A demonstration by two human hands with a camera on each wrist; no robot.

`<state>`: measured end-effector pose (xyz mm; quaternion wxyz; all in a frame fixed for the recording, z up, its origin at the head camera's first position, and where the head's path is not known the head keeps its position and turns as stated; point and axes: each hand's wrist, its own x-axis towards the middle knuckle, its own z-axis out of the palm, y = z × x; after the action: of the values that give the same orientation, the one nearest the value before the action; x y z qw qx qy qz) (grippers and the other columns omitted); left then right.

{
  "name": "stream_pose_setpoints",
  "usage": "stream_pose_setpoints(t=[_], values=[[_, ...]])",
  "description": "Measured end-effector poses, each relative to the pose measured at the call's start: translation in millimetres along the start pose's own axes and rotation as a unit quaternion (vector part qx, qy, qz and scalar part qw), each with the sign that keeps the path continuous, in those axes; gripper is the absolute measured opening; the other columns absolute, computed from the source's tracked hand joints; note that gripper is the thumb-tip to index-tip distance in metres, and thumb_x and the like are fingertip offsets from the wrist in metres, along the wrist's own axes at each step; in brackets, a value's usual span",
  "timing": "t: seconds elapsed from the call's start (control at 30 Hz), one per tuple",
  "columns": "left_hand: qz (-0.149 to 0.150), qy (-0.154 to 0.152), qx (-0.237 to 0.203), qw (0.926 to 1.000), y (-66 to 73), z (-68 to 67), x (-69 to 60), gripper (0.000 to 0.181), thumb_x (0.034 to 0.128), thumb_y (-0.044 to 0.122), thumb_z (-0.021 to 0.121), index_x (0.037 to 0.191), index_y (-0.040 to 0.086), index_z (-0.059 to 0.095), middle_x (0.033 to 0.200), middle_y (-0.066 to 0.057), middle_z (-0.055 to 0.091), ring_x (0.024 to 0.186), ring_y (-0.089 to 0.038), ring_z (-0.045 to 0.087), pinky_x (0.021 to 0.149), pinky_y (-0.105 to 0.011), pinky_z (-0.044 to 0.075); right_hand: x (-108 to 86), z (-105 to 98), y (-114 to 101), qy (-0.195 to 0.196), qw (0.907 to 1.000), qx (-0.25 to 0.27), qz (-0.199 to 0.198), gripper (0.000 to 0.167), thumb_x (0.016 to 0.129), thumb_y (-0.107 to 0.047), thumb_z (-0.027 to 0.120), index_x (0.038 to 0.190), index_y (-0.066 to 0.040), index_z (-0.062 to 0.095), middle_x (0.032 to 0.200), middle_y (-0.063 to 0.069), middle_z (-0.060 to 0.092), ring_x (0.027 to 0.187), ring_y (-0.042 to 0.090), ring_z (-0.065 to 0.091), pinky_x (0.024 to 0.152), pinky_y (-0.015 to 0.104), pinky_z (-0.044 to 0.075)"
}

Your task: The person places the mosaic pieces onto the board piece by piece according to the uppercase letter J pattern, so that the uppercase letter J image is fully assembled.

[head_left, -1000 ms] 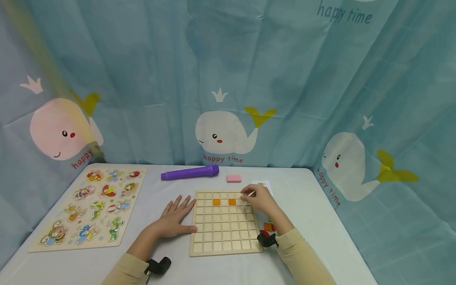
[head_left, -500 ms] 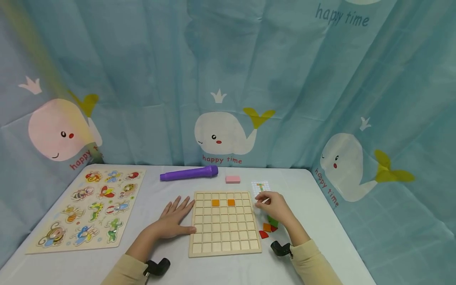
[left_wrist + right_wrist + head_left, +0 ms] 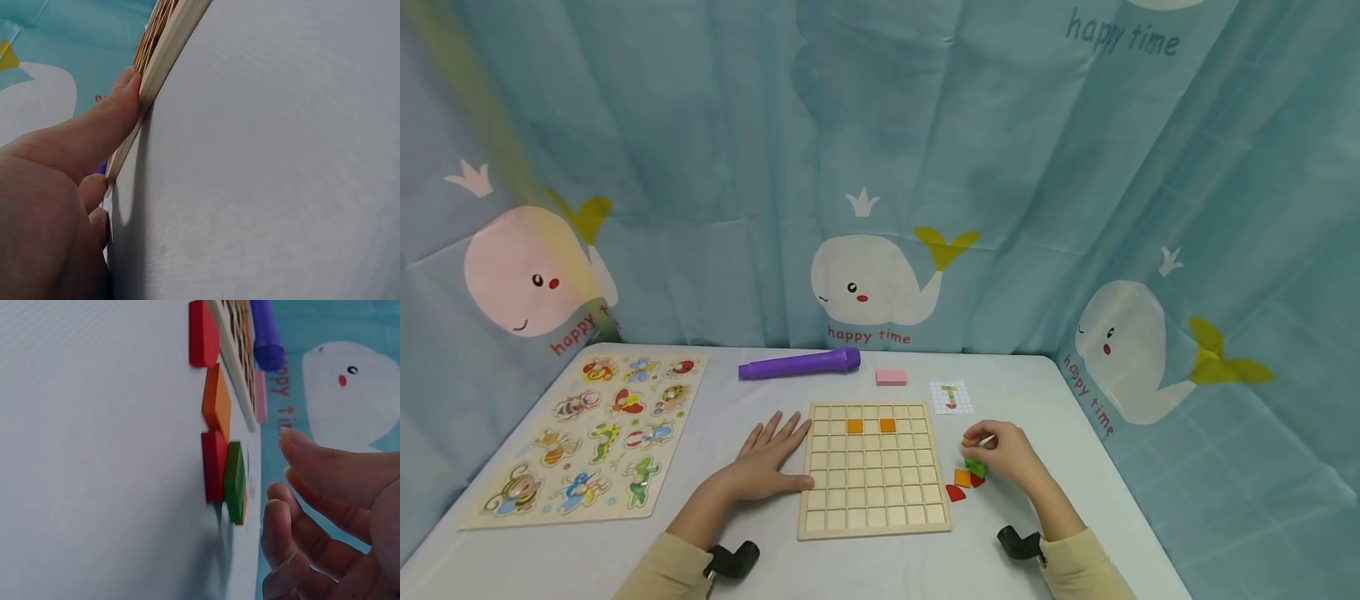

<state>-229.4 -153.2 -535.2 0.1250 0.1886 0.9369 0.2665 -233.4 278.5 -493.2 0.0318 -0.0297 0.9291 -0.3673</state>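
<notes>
A square wooden grid board [image 3: 877,479] lies mid-table with two orange squares [image 3: 854,426] in its second row from the back. Fingers spread, my left hand [image 3: 760,468] rests at the board's left edge; in the left wrist view its thumb [image 3: 119,106] touches the rim. Right of the board, my right hand [image 3: 1009,454] hovers over a small pile with green pieces [image 3: 976,467], an orange square [image 3: 962,477] and red pieces [image 3: 955,492]. The right wrist view shows its fingers loosely bent, nothing between thumb and forefinger, beside a green piece [image 3: 235,481].
A patterned grid card [image 3: 951,397] lies behind the right hand. Along the back are a pink block [image 3: 891,377] and a purple stick [image 3: 799,364]. An insect picture board [image 3: 587,442] covers the table's left part. A curtain [image 3: 715,167] hangs behind.
My right hand has moved from the board's back right corner, rightward and nearer, to the loose pieces, uncovering the card. My left hand has stayed in place.
</notes>
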Motion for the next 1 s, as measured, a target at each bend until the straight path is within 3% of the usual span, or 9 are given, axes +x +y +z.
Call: stream_pose_setpoints(t=[0.47, 0.8, 1.0], values=[[0.0, 0.006, -0.004, 1.0, 1.4, -0.3, -1.0, 0.104, 0.0835, 0.068, 0.067, 0.162, 0.017, 0.023, 0.17, -0.012, 0.014, 0.156, -0.041, -0.004, 0.123, -0.062, -0.005, -14.3, -10, 25, -0.035, 0.9982, -0.031, 0.037, 0.021, 0.078, -0.016, 0.087, 0.093, -0.014, 0.072, 0.086, -0.002, 0.065, 0.079, 0.017, 0.055, 0.069, 0.03, 0.048], [-0.001, 0.007, -0.006, 1.0, 1.5, -1.2, -1.2, 0.103, 0.0837, 0.067, 0.068, 0.162, 0.017, 0.024, 0.17, -0.012, 0.014, 0.156, -0.041, -0.004, 0.123, -0.063, -0.004, -12.6, -9, 24, -0.058, 0.9976, -0.03, 0.025, 0.017, 0.082, -0.014, 0.084, 0.09, -0.013, 0.069, 0.082, -0.001, 0.062, 0.074, 0.016, 0.052, 0.064, 0.028, 0.045], [-0.003, 0.008, -0.006, 0.9999, 1.4, -0.5, -1.4, 0.103, 0.0835, 0.068, 0.068, 0.162, 0.017, 0.024, 0.17, -0.011, 0.014, 0.156, -0.041, -0.004, 0.123, -0.062, -0.005, -7.1, -13, 17, -0.058, 0.9983, 0.011, 0.002, 0.016, 0.088, -0.018, 0.079, 0.091, -0.011, 0.066, 0.083, 0.002, 0.062, 0.073, 0.016, 0.054, 0.062, 0.026, 0.047]])
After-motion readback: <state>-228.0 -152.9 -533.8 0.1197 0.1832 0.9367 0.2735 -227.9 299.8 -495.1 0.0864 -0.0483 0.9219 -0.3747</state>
